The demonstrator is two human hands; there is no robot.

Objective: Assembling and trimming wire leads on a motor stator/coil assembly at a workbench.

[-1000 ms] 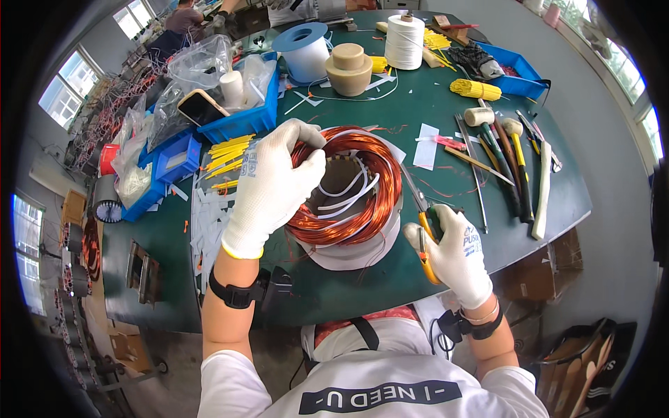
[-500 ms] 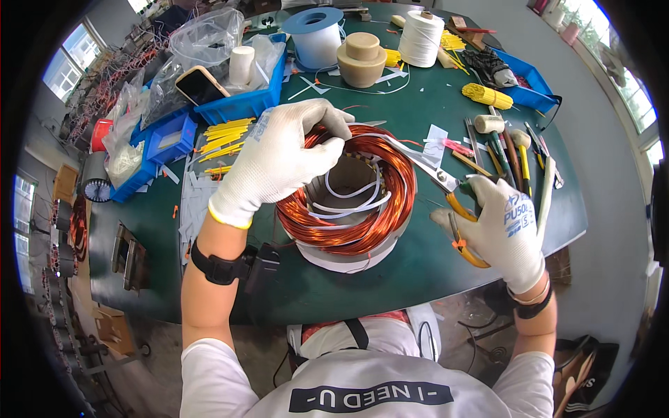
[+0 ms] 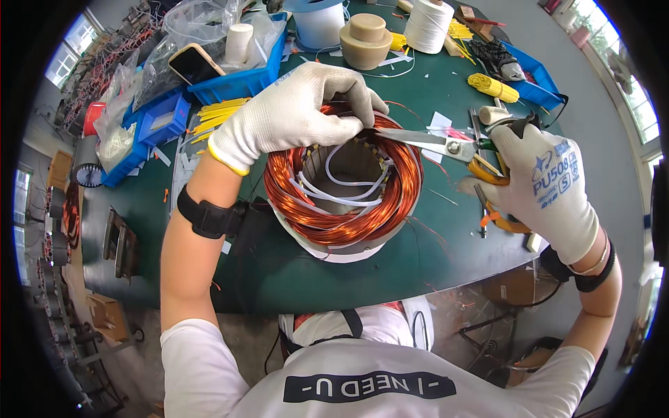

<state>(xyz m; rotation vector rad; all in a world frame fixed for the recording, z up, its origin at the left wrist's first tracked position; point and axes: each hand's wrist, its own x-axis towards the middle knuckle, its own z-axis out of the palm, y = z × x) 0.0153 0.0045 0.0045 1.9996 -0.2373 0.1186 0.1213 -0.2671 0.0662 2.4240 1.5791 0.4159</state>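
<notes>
A ring-shaped stator [image 3: 354,252] wound with thick bundles of copper wire [image 3: 306,223] stands in front of me. White sleeved leads [image 3: 341,202] loop inside its opening. My left hand [image 3: 306,108], in a white glove, is at the far rim of the winding with thumb and fingers pinched; what lies between them is hidden. In my right hand [image 3: 547,167], also gloved, are scissors [image 3: 437,143] with yellow-orange handles. Their blades point left over the winding's far right side, the tips close to my left fingertips. The handles are spread somewhat apart.
Blue bins [image 3: 237,87] with plastic bags and a phone [image 3: 196,64] are at the far left. Yellow sleeve strips [image 3: 217,115] lie beside them. Behind the stator stand a wire spool [image 3: 317,28] and a thread cone [image 3: 428,26]. A mallet [image 3: 493,115] and other tools lie at right.
The scissors have swung leftward, bringing their tips close to my left fingertips. My left hand has shifted slightly right along the winding's far rim, still pinching. The whole view has shifted a little.
</notes>
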